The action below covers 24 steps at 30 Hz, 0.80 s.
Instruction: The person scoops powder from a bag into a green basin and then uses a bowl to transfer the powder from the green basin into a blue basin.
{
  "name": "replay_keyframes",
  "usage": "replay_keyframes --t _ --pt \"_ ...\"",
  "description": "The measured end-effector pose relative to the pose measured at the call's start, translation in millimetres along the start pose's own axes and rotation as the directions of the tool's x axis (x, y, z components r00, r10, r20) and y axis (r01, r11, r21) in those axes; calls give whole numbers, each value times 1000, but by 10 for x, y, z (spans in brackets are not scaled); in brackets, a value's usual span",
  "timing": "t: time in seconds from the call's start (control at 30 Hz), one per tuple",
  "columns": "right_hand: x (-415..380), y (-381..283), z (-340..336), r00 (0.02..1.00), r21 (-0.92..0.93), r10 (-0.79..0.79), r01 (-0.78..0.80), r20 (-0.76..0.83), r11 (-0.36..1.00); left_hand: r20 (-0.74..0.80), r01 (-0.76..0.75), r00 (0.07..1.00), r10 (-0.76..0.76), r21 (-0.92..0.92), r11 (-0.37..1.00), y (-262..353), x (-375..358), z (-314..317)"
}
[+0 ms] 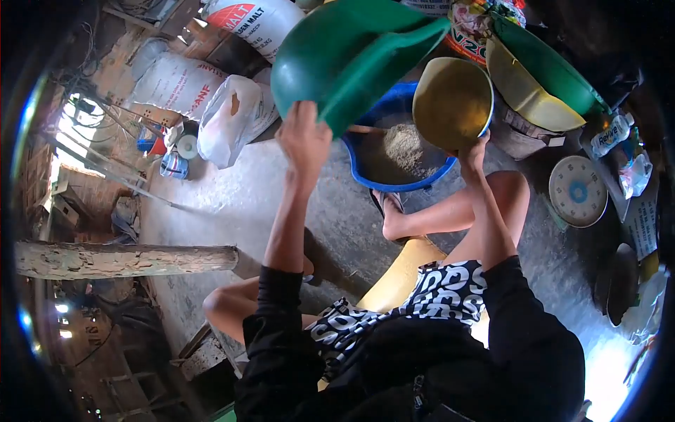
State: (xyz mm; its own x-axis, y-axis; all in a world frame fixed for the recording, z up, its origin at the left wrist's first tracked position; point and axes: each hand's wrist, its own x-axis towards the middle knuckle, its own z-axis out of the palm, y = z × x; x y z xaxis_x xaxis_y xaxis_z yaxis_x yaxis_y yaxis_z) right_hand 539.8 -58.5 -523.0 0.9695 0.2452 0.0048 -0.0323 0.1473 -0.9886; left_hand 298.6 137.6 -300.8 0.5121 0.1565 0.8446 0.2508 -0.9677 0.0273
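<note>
My left hand [307, 141] is closed on the edge of a large green plastic basin [316, 60], held tilted in the air. My right hand [474, 152] grips the rim of a yellow bowl-like container [439, 105], whose inside faces me; its contents, if any, cannot be made out. Below both, on the floor, stands a blue basin [394, 187] with a pile of pale, crumbly meal [405, 146] in it. The end of a wooden handle [365, 129] shows at its left side, partly hidden by the green basin.
A dial scale [578, 191] stands at right, below a green tub [541, 63] and a yellow container [520, 88]. Printed sacks [264, 24] and a white plastic bag [232, 123] lie upper left. A wooden post [126, 260] juts in from the left. My legs flank a yellow seat [404, 274].
</note>
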Motion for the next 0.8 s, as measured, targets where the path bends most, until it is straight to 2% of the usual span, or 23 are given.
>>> replay_keyframes --t 0.07,0.1,0.17,0.2,0.23,0.3,0.33,0.37,0.43,0.47,0.5,0.57,0.6,0.63,0.67,0.7,0.73,0.77,0.8 --pt "-364 -557 118 993 -189 121 -122 -16 974 -43 67 997 -65 44 997 -253 -109 -102" --pt "-159 -78 115 949 -595 -313 241 -20 767 -20 170 985 -169 45 984 -368 -214 -203" --pt "-261 -180 158 939 -615 -332 317 95 721 -115 238 966 -233 28 971 -529 -334 -447" --pt "-265 -130 195 913 -575 -386 389 134 720 -200 253 952 -231 93 963 -718 -490 -531" --pt "-257 -45 216 912 -572 -384 394 145 720 -246 305 933 -264 147 941 -923 -691 -615" --pt "-252 108 265 881 -578 -430 458 195 675 -196 587 803 -562 101 803 -843 -837 -962" --pt "-367 -30 301 921 -606 -329 387 209 696 -268 664 732 -626 79 743 -936 -1026 -1026" --pt "-379 -7 329 906 -621 -348 419 240 662 -276 676 723 -634 90 731 -1079 -1231 -1039" --pt "-344 77 373 888 -660 -357 456 290 598 -353 781 489 -798 -231 581 -1350 -1698 -1048" --pt "-359 73 412 883 -701 -358 461 303 544 -345 834 310 -886 -348 427 -1439 -1875 -1046" --pt "-388 35 442 879 -740 -361 464 313 487 -303 863 209 -930 -391 321 -1579 -2145 -1053" --pt "-367 26 501 867 -737 -384 480 317 475 -229 866 3 -973 -487 117 -1536 -2295 -1100" --pt "-406 -38 535 904 -719 -315 423 290 552 -253 883 -62 -966 -465 65 -1630 -2491 -1078" --pt "-429 -58 548 841 -680 -431 526 326 512 -280 896 -131 -951 -444 7 -1749 -2763 -1029" --pt "-453 -129 584 867 -658 -391 492 310 570 -294 901 -161 -942 -434 -18 -1803 -2968 -981" --pt "-392 -38 572 862 -612 -401 504 311 609 -303 937 -145 -942 -348 -32 -1846 -3201 -934" --pt "-396 -63 604 857 -564 -411 515 312 645 -284 915 -229 -931 -388 -107 -1856 -3266 -962" --pt "-433 -77 626 930 -509 -258 360 262 782 -257 886 -311 -915 -427 -181 -1874 -3323 -972" --pt "-543 -225 695 974 -445 -98 181 203 877 -201 830 -323 -925 -529 -175 -1845 -3349 -960"
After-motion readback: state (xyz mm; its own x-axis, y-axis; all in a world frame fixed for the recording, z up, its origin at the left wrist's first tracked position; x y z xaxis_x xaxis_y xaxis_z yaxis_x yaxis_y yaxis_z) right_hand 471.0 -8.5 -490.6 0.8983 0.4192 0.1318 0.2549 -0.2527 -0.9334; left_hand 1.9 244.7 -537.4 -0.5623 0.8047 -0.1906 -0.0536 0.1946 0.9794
